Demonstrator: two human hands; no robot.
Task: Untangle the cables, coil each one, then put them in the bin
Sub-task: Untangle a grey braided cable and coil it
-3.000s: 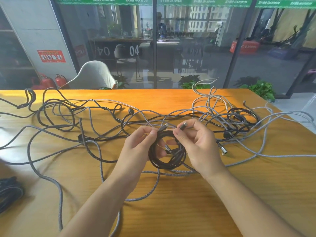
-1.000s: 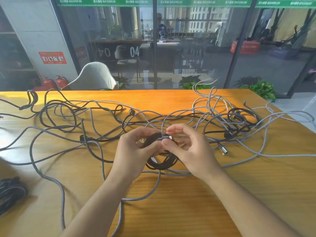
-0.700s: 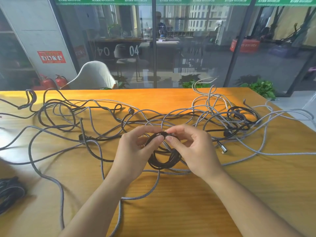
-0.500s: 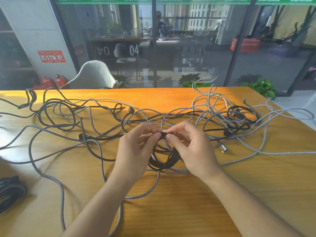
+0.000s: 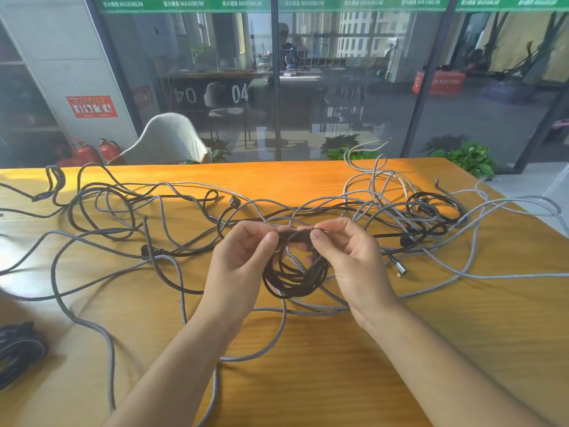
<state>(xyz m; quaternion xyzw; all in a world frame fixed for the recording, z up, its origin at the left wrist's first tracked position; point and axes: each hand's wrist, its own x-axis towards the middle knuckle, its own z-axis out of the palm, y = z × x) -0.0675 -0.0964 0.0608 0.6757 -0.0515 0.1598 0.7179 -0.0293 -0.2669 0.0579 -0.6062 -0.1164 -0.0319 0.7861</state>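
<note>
Hands (image 5: 298, 257) pinch black cable coil (image 5: 292, 272) above table (image 5: 338, 365).

Bright daylight enters through the glass wall (image 5: 338, 87) beyond the hands, warming the far part of the wooden table (image 5: 292, 177) to a glowing orange. The glass carries hazy reflections. Soft shadows fall toward the viewer beneath the forearms. Focus is sharp at centre; wide-angle distortion bends the frame's edges.
</note>
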